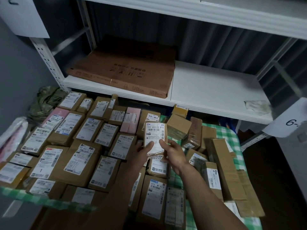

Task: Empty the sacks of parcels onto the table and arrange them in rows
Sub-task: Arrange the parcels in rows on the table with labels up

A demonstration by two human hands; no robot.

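- The left hand (141, 151) and right hand (174, 154) share one small brown parcel (165, 130). Both sets of fingers are curled round its lower end.
- The left thumb (150, 144) presses the lower left of the parcel's white label (154, 136), and the right thumb (162, 142) presses the lower right. The other fingers are hidden behind the parcel.
- The parcel stands upright with its label facing the camera. Most of it rises above the thumbs, and it is held clear of the table (232, 135).
- Just below the fingers, a flat labelled box (157, 166) lies on the table, with more boxes nearer the camera.
- Left of the fingers, brown boxes lie label-up and edge to edge in rows (74, 161). A pink box (131, 119) sits among them, near the left thumb and a little beyond it.
- Right of the fingers is a loose heap (196, 133) of boxes at odd angles, some on edge. A long box (224, 168) slants along its outer side.
- The table's green check cloth shows past the heap and along the near left edge.
- Beyond the fingers, a white shelf (216, 87) overhangs the far parcels. A flat carton (126, 70) lies on its left half.
- Far left of the fingers, a crumpled green sack (45, 100) sits by the shelf post.
- Far right, a paper sign (292, 120) reads "6-".
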